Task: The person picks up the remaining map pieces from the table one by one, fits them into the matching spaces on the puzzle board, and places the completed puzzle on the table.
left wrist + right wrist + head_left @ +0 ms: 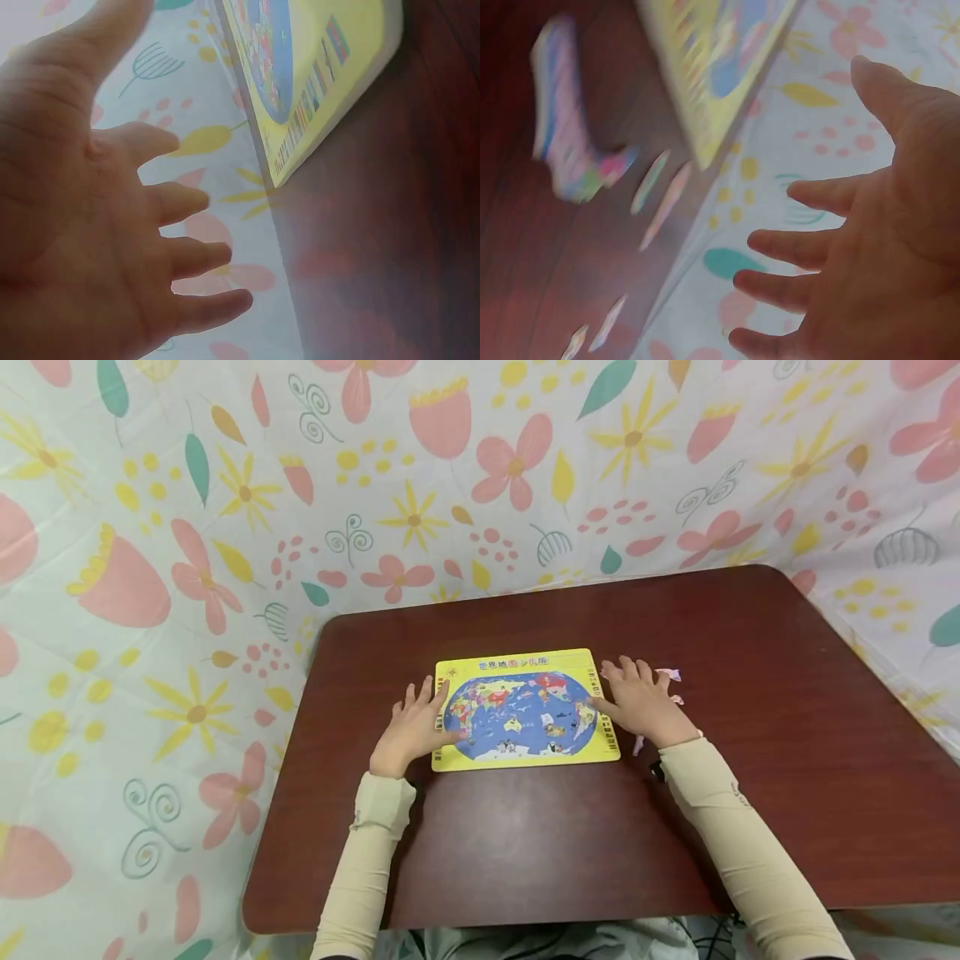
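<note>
A yellow-framed world map board (525,762) lies flat on the table, its blue oval map facing up. By its left edge is my left hand (412,727), fingers spread, thumb reaching over the border. My right hand (639,700) is at the right edge with fingers apart and the thumb over the map's side. Both palms look bare in the wrist views, where the left hand (97,217) and right hand (885,225) hold nothing. Whether either hand touches the board is unclear. Beside the right hand lie several small paper-like pieces, one of them pink and blue (564,112).
The dark reddish-brown table (555,835) has rounded corners. A white cloth (285,510) printed with flowers hangs behind it and along the sides. Dark cables (716,935) show below the table's front edge.
</note>
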`<state>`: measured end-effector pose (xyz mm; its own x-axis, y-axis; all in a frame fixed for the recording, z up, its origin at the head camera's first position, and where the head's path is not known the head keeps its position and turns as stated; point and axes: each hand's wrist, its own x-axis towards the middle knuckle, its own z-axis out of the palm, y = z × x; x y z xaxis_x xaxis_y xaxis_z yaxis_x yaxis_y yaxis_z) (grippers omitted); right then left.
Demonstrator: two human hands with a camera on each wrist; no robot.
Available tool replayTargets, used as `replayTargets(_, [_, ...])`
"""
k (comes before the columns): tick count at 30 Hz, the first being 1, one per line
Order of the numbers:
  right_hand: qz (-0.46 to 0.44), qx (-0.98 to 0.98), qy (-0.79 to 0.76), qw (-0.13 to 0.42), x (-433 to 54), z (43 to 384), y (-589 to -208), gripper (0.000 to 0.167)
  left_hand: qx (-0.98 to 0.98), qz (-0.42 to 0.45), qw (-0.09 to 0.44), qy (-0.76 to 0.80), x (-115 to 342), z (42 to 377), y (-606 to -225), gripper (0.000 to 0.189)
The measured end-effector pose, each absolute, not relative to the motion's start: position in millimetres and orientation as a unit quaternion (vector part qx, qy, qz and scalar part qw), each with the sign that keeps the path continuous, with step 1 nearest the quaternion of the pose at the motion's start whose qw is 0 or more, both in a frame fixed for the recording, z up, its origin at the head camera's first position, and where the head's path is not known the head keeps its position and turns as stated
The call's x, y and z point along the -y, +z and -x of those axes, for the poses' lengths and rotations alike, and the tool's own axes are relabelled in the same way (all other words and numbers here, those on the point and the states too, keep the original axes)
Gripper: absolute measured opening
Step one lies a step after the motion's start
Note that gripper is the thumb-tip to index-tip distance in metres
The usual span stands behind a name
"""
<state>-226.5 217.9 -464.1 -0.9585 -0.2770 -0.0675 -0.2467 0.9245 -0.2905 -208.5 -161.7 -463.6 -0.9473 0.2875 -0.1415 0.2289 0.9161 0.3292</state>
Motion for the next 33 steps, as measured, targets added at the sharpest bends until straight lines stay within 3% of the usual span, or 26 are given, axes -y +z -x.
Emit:
replayTargets(14, [0.163,-0.980,-0.112,0.010,-254,275,-490,0.041,-0.968,-0.185,0.128,0.115,159,207,-479,0.093])
replayTargets(22, [0.171,-0.978,-0.117,0.029,-256,282,-501,0.033,-0.964,-0.182,0.154,0.122,156,202,-482,0.090])
replayTargets(33, [0.195,-0.975,-0.107,0.007,-255,298,-494,0.019,-0.966,-0.186,0.140,0.116,152,209,-473,0.090])
